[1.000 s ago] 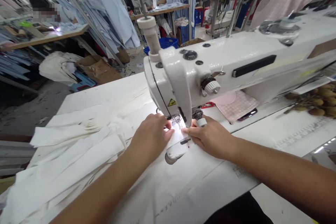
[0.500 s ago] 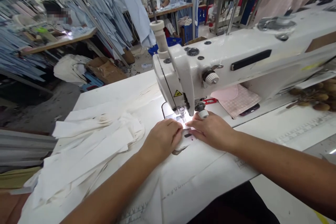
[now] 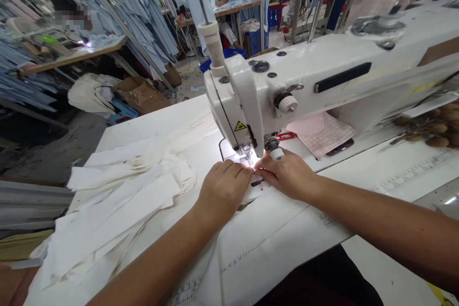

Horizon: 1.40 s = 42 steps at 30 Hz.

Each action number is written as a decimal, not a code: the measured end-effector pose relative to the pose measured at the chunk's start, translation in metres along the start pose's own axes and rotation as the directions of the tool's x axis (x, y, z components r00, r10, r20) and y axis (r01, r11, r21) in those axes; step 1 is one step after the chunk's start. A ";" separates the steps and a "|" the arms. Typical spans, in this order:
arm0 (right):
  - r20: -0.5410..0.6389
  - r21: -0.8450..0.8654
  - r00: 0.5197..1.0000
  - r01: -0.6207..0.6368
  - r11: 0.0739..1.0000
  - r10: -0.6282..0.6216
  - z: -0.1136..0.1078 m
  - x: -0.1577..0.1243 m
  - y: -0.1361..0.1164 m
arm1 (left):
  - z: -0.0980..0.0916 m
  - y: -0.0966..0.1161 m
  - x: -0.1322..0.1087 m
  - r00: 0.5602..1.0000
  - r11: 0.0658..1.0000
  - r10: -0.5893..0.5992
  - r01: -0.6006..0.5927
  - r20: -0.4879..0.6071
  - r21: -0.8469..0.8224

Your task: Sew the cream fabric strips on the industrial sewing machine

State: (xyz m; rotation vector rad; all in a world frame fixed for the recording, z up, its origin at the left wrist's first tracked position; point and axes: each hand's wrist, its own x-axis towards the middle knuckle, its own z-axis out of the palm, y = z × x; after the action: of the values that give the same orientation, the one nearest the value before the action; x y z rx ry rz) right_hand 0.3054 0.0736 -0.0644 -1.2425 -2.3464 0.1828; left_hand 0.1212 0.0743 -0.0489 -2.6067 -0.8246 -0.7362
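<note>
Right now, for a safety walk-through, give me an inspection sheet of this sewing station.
Surface: white sewing table, ruler scale printed on its right side.
Job's things: white fabric at the presser foot of the sewing machine; white fabric strips piled left.
Clutter: pink checked cloth, phone, brown round pods.
Hands: left hand and right hand flat on the fabric, fingertips nearly meeting.
Cables: nothing seen on the table.
Surroundings: co-worker at a bench, hanging pale blue garments, blue crate.

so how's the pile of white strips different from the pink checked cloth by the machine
The white fabric strips are long, narrow and loosely heaped, while the pink checked cloth is one flat-lying piece. The strips are plain white; the cloth is patterned. The strips lie left of the sewing machine, the cloth right of its head. Both are fabric on the white table.
</note>
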 end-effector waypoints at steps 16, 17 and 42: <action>-0.078 -0.059 0.994 0.069 0.996 -0.074 0.000 -0.001 0.001 | 0.004 -0.005 -0.001 1.000 0.999 -0.023 0.024 0.007 -0.030; -0.079 -0.058 0.994 0.070 0.996 -0.075 0.000 -0.001 0.001 | 0.005 -0.005 -0.001 1.000 0.999 -0.024 0.024 0.007 -0.033; 0.096 -0.047 0.967 0.242 0.969 -0.237 -0.008 -0.005 0.001 | 0.001 0.001 -0.009 0.990 0.986 0.047 -0.025 0.132 -0.167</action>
State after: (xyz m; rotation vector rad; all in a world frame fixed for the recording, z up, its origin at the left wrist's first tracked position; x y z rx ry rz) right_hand 0.3119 0.0694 -0.0594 -0.9824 -2.5718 0.0915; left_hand 0.1156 0.0693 -0.0549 -2.8389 -0.7819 -0.6486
